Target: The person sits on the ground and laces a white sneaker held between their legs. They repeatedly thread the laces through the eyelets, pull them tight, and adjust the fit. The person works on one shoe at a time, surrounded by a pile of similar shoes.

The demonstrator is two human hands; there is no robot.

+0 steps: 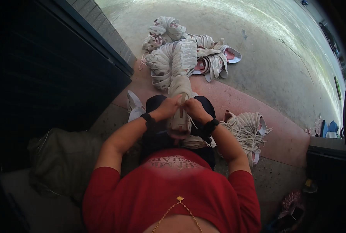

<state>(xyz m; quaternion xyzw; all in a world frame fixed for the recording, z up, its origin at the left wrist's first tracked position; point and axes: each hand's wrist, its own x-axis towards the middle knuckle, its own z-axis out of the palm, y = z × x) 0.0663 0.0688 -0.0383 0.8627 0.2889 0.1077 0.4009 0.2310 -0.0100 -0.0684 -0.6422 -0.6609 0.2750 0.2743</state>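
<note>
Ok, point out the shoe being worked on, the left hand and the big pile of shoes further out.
white shoe (pixel 179 123), head view, on its upper below the hands.
left hand (pixel 169 106), head view, back of the hand.
pile of shoes (pixel 180 54), head view, middle of the heap.

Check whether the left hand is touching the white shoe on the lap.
Touching. The head view shows the left hand gripping the white shoe near its laces.
</note>
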